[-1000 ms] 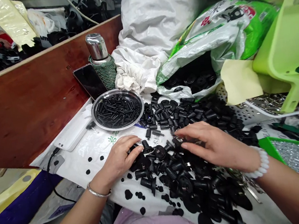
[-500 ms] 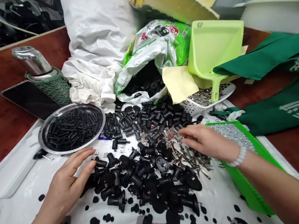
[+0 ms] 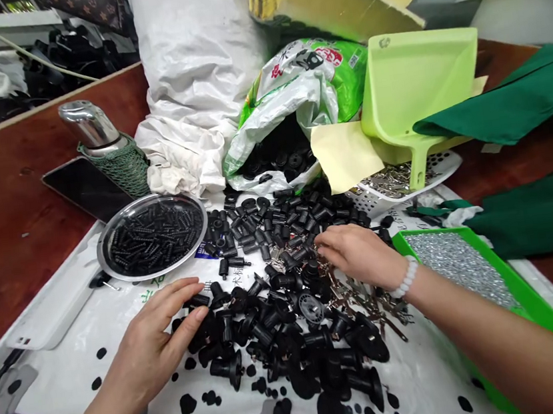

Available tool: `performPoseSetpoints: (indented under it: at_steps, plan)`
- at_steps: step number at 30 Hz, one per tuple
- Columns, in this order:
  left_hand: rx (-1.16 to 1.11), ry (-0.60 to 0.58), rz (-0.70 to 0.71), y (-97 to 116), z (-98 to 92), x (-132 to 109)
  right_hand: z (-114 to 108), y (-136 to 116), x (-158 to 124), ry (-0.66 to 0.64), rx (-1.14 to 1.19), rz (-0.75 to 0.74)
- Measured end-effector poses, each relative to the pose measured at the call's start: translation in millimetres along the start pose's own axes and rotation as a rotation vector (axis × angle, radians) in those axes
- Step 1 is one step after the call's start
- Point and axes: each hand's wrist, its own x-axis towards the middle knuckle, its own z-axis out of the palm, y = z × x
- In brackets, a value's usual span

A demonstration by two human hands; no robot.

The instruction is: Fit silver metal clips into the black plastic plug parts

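Note:
My left hand (image 3: 163, 328) is at the left edge of a heap of black plastic parts with round flanges (image 3: 273, 342). Its fingers are stretched out and the thumb stands apart, close to one small black part (image 3: 198, 300). I cannot see it gripping that part. My right hand (image 3: 355, 252), with a pale bead bracelet (image 3: 404, 277) at the wrist, reaches over the middle of the table. Its fingers are slightly bent and a little apart, with the tips by small black cylinders (image 3: 298, 252). Thin flat metal pieces (image 3: 365, 297) lie under and in front of that hand.
A round metal tray of black ribbed pieces (image 3: 104, 258) sits left, near a phone (image 3: 83, 187) and a flask (image 3: 112, 163). An open bag of black parts (image 3: 321, 97) stands behind. Right are a light green dustpan (image 3: 422, 81) and a green tray of silvery bits (image 3: 548, 328).
My right hand has moved left, from over the metal pieces to the black cylinders. My left hand keeps about the same place beside the heap. The camera view has shifted slightly.

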Motion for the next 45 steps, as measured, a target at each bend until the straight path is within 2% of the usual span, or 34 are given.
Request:
performPoseSetpoints:
  at_steps: [6,11,16,22,26,34,39,45]
  plan:
    - [0.033,-0.102,0.174,24.9,14.8,7.2,1.3,-13.9,7.6,0.029,0.078,-0.070]
    - [0.056,-0.211,0.188,37.6,21.6,19.4,9.4,-23.8,11.6,0.027,0.122,-0.114]
    - [0.080,-0.272,0.182,38.1,23.9,27.4,5.8,-25.0,5.1,0.021,0.178,-0.113]
    - [0.104,-0.260,0.168,27.4,29.1,29.4,-6.2,7.2,1.6,0.008,0.151,0.033]
    - [0.112,-0.261,0.147,22.7,27.7,30.6,0.0,21.6,-0.5,-0.085,0.077,0.092]
    - [0.117,-0.288,0.147,30.0,27.7,34.7,23.3,13.8,3.0,-0.199,-0.054,0.140]
    - [0.071,-0.330,0.207,38.2,26.1,32.1,22.7,11.5,2.4,-0.181,-0.111,0.160]
    - [0.067,-0.268,0.166,39.9,23.1,25.8,26.6,3.5,6.6,-0.149,-0.146,0.166]
